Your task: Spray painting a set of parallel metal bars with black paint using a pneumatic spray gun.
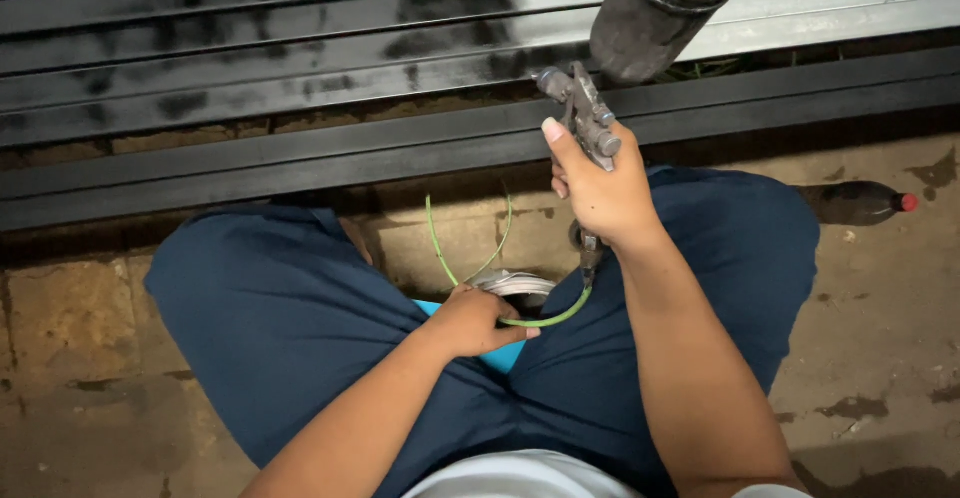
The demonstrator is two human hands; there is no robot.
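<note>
spray gun [590, 123] gripped upright in closed right hand [600, 193], cup on top; left hand [475, 320] lower, closed on green hose [545, 318].

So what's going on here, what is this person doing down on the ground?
A person squats over a stone floor in front of long metal bars, partly coated black. The right hand holds a spray gun upright, its dark cup on top, pointed toward the bars. The left hand grips a green hose that loops down from the gun. A dark bottle with a red cap lies on the floor to the right.
</note>
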